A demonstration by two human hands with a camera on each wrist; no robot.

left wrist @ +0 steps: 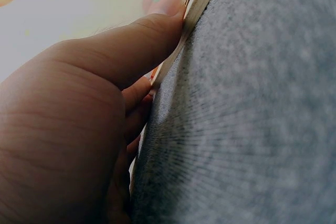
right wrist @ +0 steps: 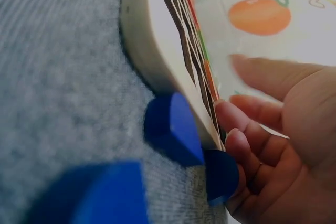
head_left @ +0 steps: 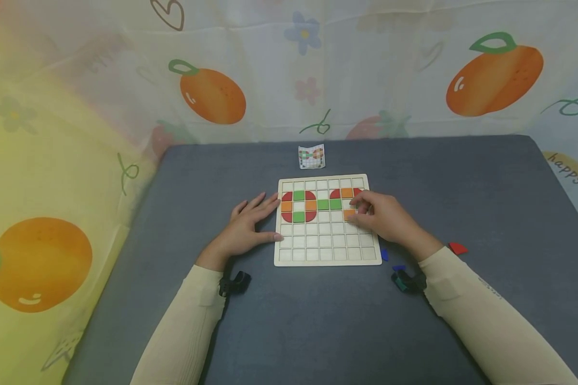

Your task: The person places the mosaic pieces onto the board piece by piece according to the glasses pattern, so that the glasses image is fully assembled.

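On the gray tabletop (head_left: 318,315), a pale grid board (head_left: 326,242), with red, green and orange pieces (head_left: 322,205) set in its upper rows. At the board's left edge, left hand (head_left: 248,227), fingers straight and spread, thumb on the rim. Over the board's upper right part, right hand (head_left: 387,215), fingers bent, thumb beside an orange piece (head_left: 348,215); whether pinching anything, impossible to tell. Just beside the board's right edge, near its lower corner, blue pieces (head_left: 384,255); farther right of the board, a red piece (head_left: 457,248). Just beyond the board's far edge, a small patterned card (head_left: 311,157).
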